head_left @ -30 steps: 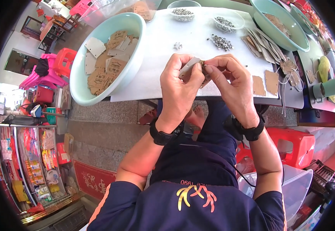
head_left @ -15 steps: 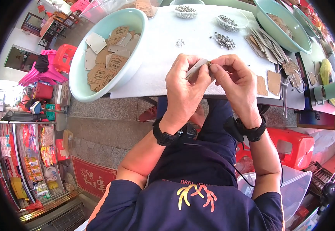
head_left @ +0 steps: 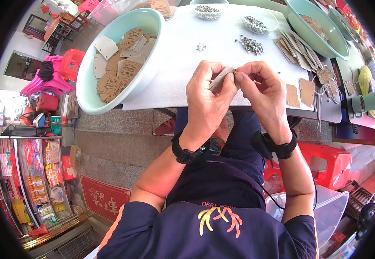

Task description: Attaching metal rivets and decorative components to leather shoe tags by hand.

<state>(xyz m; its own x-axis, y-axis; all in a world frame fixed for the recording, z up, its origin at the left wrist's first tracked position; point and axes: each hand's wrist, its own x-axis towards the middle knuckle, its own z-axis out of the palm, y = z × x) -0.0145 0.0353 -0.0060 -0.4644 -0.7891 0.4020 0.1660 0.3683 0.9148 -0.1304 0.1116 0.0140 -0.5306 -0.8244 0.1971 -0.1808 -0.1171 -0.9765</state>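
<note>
In front of my chest, above the table's near edge, my left hand (head_left: 208,97) is closed on a small pale card (head_left: 220,79), tilted between thumb and fingers. My right hand (head_left: 267,88) meets it at the card's right end, thumb and forefinger pinched together. A tiny dark piece shows between the fingertips there, too small to name. Beyond the hands lies a heap of small shiny metal pieces (head_left: 251,45), with a smaller cluster of silvery bits (head_left: 201,47) to its left. Brown cards (head_left: 307,92) lie on the table to the right of my right hand.
A pale green basin (head_left: 152,82) of brown and white cards stands at the left. Two clear bowls (head_left: 209,16) of metal pieces sit at the back. Stacked cards (head_left: 298,49), another green basin (head_left: 340,47), white cords (head_left: 320,110) and a green mug (head_left: 372,102) are at the right.
Both hands stay in nearly the same place around the card, with only a slight shift of the card and fingertips. Nothing has been taken up or let go.
</note>
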